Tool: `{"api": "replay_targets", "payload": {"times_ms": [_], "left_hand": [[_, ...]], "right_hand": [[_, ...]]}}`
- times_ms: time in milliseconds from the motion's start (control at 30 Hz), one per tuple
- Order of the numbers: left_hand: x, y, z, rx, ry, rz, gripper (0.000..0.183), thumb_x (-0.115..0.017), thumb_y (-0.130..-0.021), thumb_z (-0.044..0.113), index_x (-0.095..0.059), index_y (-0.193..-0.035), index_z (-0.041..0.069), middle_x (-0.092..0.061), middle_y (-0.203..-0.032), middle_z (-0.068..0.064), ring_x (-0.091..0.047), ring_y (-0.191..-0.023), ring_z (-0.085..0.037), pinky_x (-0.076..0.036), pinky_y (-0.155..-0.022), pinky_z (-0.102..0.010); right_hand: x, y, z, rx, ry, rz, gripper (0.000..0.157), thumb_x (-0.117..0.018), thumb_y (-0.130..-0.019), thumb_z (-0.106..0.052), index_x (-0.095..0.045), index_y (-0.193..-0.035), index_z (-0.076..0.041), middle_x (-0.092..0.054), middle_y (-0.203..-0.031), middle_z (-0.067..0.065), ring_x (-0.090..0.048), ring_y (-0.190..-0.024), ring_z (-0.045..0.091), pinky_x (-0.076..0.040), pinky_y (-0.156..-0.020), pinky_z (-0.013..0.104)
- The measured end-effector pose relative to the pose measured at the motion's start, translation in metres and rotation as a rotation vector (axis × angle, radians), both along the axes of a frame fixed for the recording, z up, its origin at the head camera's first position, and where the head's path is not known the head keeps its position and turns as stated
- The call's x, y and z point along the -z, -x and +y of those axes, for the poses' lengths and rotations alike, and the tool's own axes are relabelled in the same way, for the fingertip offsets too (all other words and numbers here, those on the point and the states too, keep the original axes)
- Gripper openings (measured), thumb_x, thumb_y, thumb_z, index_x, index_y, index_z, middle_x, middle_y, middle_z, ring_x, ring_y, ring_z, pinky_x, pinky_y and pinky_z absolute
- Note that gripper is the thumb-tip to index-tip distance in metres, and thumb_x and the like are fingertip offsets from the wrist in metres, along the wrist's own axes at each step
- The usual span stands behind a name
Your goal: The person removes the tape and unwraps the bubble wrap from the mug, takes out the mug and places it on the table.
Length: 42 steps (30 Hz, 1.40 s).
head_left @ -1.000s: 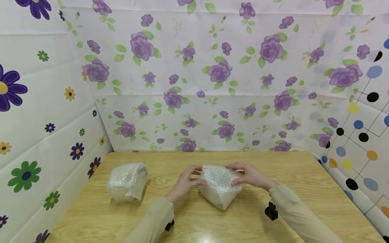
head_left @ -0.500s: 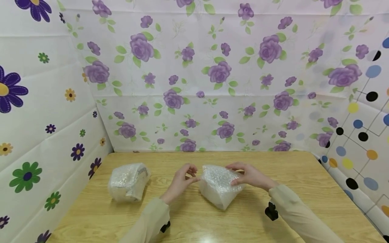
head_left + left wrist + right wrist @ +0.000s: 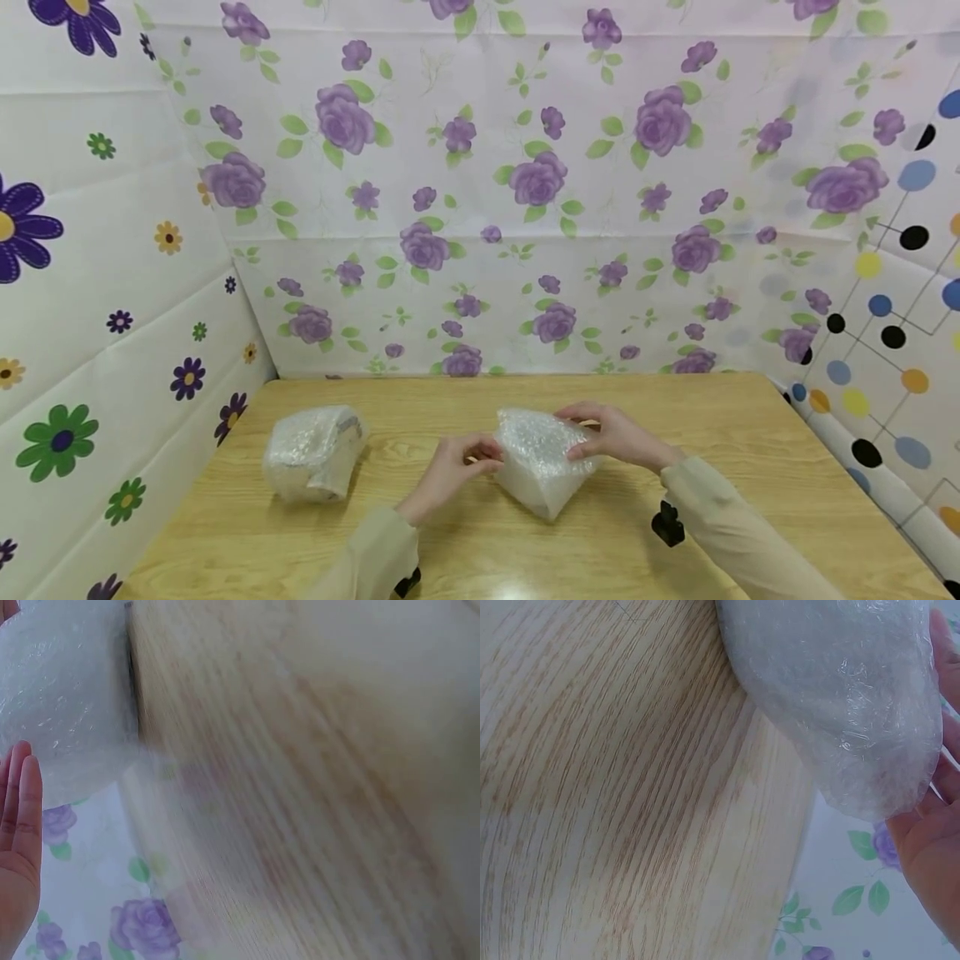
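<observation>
A package wrapped in clear bubble wrap (image 3: 542, 467) sits on the table's middle; its contents are hidden. My right hand (image 3: 615, 433) grips the package's right side, thumb in front and fingers over the far top edge. The right wrist view also shows that hand's fingers (image 3: 946, 776) along the wrap. My left hand (image 3: 453, 468) is at the package's left side, with its fingertips at the wrap. In the left wrist view its fingers (image 3: 28, 802) look fairly straight beside the wrap, and its thumb is hidden there.
A second bubble-wrapped package (image 3: 313, 454) stands at the left of the wooden table (image 3: 420, 546). Printed flower sheets (image 3: 487, 275) hang behind and at the left, and a dotted sheet (image 3: 900, 400) hangs at the right. Black devices (image 3: 667, 523) are worn at both wrists.
My left hand came away from the package's left side with fingers bunched, then moved back against it slightly lower. The right hand and both packages stayed in place.
</observation>
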<state>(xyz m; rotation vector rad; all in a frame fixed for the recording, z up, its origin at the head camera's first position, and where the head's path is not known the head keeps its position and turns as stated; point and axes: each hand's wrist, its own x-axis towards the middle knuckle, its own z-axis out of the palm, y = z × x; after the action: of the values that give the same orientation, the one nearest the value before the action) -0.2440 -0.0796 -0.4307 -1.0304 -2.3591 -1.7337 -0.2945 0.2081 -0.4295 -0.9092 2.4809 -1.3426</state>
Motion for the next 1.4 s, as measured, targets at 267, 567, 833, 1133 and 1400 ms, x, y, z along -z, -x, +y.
{"api": "replay_targets", "payload": {"times_ms": [267,567,833,1133,1400], "left_hand": [[0.008,-0.006,0.002,-0.028,-0.009,-0.042,0.015,-0.064,-0.08,-0.003,-0.063,-0.095,-0.006,-0.063,-0.089,-0.02,-0.06,-0.078,-0.031,-0.051,-0.063,-0.031],[0.009,-0.009,0.004,-0.04,-0.044,-0.111,0.014,-0.065,-0.08,-0.003,-0.063,-0.093,-0.008,-0.062,-0.089,-0.02,-0.058,-0.078,-0.034,-0.05,-0.065,-0.03],[0.012,-0.007,0.004,-0.046,-0.072,-0.142,0.015,-0.064,-0.081,-0.003,-0.062,-0.095,-0.008,-0.062,-0.089,-0.02,-0.059,-0.078,-0.034,-0.051,-0.065,-0.035],[0.008,-0.006,0.006,-0.04,-0.126,-0.219,0.017,-0.063,-0.081,-0.005,-0.061,-0.097,-0.012,-0.062,-0.089,-0.023,-0.059,-0.079,-0.03,-0.051,-0.07,-0.036],[0.008,-0.004,0.008,-0.016,-0.13,-0.239,0.015,-0.063,-0.082,-0.002,-0.062,-0.094,-0.012,-0.061,-0.088,-0.022,-0.059,-0.077,-0.032,-0.05,-0.07,-0.042]], "right_hand": [[0.001,-0.003,-0.002,-0.013,0.017,-0.011,0.065,-0.076,-0.071,-0.022,-0.05,-0.126,0.001,-0.046,-0.127,0.015,-0.041,-0.116,0.032,-0.036,-0.094,0.04],[0.0,-0.003,-0.005,-0.017,0.011,-0.01,0.064,-0.076,-0.071,-0.022,-0.05,-0.126,0.0,-0.048,-0.126,0.013,-0.043,-0.113,0.029,-0.037,-0.093,0.038],[-0.004,-0.005,-0.005,-0.044,0.032,0.002,0.063,-0.075,-0.073,-0.015,-0.047,-0.125,0.007,-0.046,-0.126,0.02,-0.042,-0.114,0.035,-0.036,-0.093,0.042],[0.0,0.002,-0.004,-0.045,0.028,0.02,0.063,-0.076,-0.072,-0.017,-0.049,-0.125,0.005,-0.046,-0.126,0.019,-0.041,-0.115,0.035,-0.037,-0.093,0.043],[-0.001,0.003,-0.004,-0.039,0.032,0.001,0.062,-0.076,-0.072,-0.017,-0.049,-0.124,0.005,-0.047,-0.125,0.018,-0.042,-0.114,0.034,-0.037,-0.093,0.042]]}}
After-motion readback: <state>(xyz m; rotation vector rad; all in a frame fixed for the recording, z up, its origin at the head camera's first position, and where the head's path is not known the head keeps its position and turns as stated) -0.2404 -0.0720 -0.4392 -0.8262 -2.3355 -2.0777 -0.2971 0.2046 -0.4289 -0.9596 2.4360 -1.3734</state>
